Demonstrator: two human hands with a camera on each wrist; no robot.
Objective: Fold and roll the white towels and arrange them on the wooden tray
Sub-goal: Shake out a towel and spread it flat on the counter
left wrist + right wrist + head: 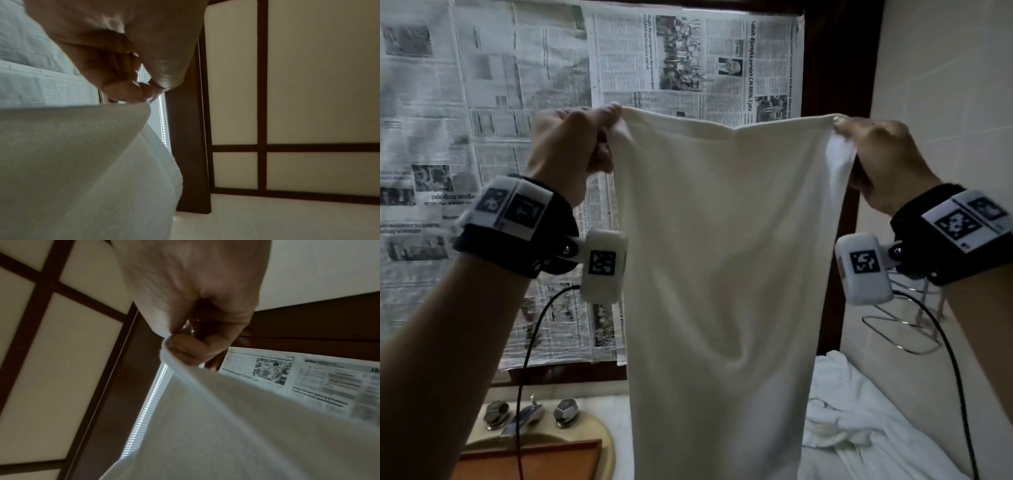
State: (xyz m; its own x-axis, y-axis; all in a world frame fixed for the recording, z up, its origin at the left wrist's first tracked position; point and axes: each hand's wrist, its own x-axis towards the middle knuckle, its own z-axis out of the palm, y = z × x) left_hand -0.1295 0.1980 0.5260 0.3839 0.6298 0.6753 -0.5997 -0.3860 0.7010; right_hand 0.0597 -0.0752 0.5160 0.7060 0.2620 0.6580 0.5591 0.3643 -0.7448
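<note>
towel in hand: white towel [722,246] held up at chest height, hanging full length, top edge stretched between the two hands; lower end drops out of the head view. No fold in it yet, as far as can be seen.
left hand: left hand [571,144] pinches the top left corner, fingers [127,91] curled onto the hem.
right hand: right hand [876,154] pinches the top right corner, thumb and fingers closed on the cloth.
other towels: heap of white towels [859,411] lies crumpled on the counter, lower right, unfolded.
tray: wooden tray [534,459] low left, by the tap [527,414]; only a corner shows, no rolls seen on it.
backdrop: newspaper [482,137] covers the window behind.
progress: early. Judged as spreading the towel before a first fold; folding, rolling and placing all remain, plus the heap.
</note>
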